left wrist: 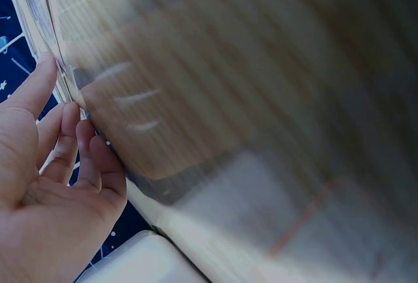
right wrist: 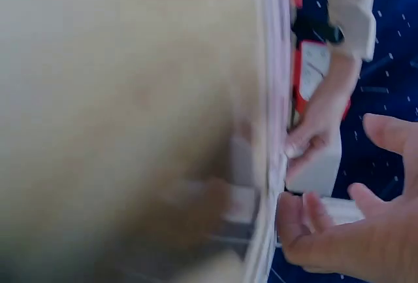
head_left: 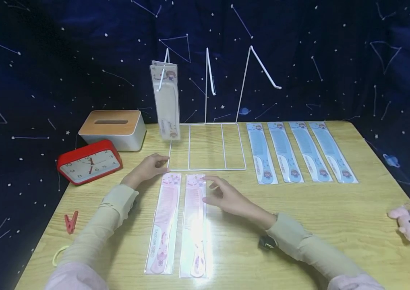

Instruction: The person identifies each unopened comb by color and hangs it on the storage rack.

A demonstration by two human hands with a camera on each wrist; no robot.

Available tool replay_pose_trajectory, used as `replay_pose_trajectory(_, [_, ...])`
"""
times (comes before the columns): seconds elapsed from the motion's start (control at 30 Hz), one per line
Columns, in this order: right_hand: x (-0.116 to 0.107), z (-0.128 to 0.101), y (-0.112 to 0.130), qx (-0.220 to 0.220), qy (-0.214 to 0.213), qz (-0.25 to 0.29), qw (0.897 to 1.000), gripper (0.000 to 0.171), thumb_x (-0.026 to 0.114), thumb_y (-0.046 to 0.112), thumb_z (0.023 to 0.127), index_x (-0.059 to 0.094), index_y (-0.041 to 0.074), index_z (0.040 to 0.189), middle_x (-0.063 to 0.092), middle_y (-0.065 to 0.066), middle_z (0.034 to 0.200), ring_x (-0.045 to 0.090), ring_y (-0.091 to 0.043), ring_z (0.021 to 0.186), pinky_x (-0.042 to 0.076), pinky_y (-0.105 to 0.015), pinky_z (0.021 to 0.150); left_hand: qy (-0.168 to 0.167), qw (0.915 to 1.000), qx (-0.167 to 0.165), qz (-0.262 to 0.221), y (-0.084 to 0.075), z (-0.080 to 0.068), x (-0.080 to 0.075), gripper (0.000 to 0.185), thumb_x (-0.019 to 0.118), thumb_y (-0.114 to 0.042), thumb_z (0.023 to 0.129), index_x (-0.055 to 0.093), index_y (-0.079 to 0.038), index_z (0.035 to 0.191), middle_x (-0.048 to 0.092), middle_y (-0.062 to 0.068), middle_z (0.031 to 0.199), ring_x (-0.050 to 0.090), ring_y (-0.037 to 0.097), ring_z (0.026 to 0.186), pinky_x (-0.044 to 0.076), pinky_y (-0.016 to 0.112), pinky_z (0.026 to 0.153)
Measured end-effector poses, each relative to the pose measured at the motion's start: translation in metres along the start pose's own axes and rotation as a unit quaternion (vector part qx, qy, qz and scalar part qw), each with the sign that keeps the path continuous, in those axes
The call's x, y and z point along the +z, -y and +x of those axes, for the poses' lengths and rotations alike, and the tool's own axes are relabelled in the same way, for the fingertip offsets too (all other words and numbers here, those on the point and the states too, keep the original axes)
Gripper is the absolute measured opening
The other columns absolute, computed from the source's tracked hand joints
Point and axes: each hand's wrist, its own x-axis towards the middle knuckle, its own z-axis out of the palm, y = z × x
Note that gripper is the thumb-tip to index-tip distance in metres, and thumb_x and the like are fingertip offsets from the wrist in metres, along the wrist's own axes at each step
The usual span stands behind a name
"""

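Two pink combs in clear packs lie side by side on the wooden table (head_left: 299, 225), the left one (head_left: 165, 221) and the right one (head_left: 195, 225). My right hand (head_left: 214, 187) hovers at the top right corner of the right pack, fingers loosely spread and holding nothing. My left hand (head_left: 154, 163) rests with relaxed fingers by the front left corner of the white wire rack (head_left: 206, 169), just above the left pack. White comb packs (head_left: 166, 100) hang from the rack's left hook. Both wrist views are blurred; they show my left hand (left wrist: 65, 146) and my right hand (right wrist: 339, 231) empty.
Several blue comb packs (head_left: 299, 153) lie in a row right of the rack. A tissue box (head_left: 112, 129) and a red clock (head_left: 89, 163) stand at the left. A red clip (head_left: 70, 221) lies near the left edge, a pink plush toy (head_left: 409, 223) near the right edge.
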Motion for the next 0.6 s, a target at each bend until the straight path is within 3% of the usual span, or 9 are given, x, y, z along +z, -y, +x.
replay_pose_trajectory(0.13, [0.014, -0.012, -0.002, 0.012, 0.027, -0.048, 0.998, 0.057, 0.068, 0.023, 0.087, 0.045, 0.012, 0.138, 0.051, -0.017, 0.121, 0.049, -0.030, 0.111, 0.044, -0.049, 0.094, -0.005, 1.0000, 0.002, 0.001, 0.003, 0.001, 0.000, 0.053, 0.065, -0.018, 0.091, 0.047, 0.002, 0.136, 0.053, 0.022, 0.125, 0.049, 0.038, 0.118, 0.039, 0.049, 0.103])
replay_pose_trajectory(0.27, [0.023, -0.014, 0.002, 0.015, 0.049, -0.094, 0.994, 0.057, 0.068, 0.025, 0.086, 0.046, 0.015, 0.138, 0.045, -0.018, 0.130, 0.039, -0.034, 0.121, 0.037, -0.054, 0.099, -0.007, 1.0000, 0.004, -0.003, 0.004, 0.002, 0.000, 0.053, 0.065, -0.017, 0.091, 0.047, 0.003, 0.136, 0.054, 0.022, 0.126, 0.049, 0.038, 0.119, 0.039, 0.049, 0.103])
replay_pose_trajectory(0.43, [0.030, -0.009, 0.008, 0.011, 0.078, -0.141, 0.987, 0.060, 0.064, 0.033, 0.087, 0.044, 0.018, 0.142, 0.026, -0.030, 0.147, 0.020, -0.048, 0.135, 0.028, -0.068, 0.101, -0.002, 1.0000, -0.002, 0.004, 0.003, 0.002, 0.000, 0.055, 0.065, -0.020, 0.091, 0.046, 0.002, 0.138, 0.053, 0.021, 0.126, 0.048, 0.038, 0.119, 0.039, 0.049, 0.103])
replay_pose_trajectory(0.6, [0.033, -0.006, 0.013, 0.030, 0.108, -0.190, 0.975, 0.065, 0.063, 0.049, 0.086, 0.045, 0.021, 0.143, 0.010, -0.034, 0.151, 0.022, -0.048, 0.130, 0.033, -0.066, 0.098, 0.001, 1.0000, -0.003, 0.009, 0.002, 0.002, 0.001, 0.055, 0.064, -0.020, 0.091, 0.045, 0.002, 0.138, 0.053, 0.022, 0.126, 0.048, 0.038, 0.119, 0.039, 0.049, 0.103])
